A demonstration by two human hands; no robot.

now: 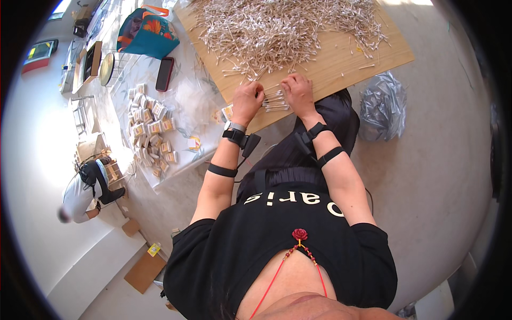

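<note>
A short row of cotton swabs (275,101) lies side by side near the front edge of the wooden board, between my two hands. My left hand (247,102) is at the row's left end with its fingers curled and thumb drawn in; what sits between the fingertips is too small to make out. At the right end, my right hand (300,95) has bent fingers pressed together over the board, their tips partly hidden. Beyond both hands spreads a big loose heap of cotton swabs (266,37), with strays around its edge.
The wooden board (320,74) rests over my lap. To the left, a covered table (181,165) bears many small packed boxes (152,125), clear plastic bags (194,104), a phone (165,73) and a teal bag (149,34). A grey plastic-bagged bundle (383,106) stands right. Another person (88,186) bends at far left.
</note>
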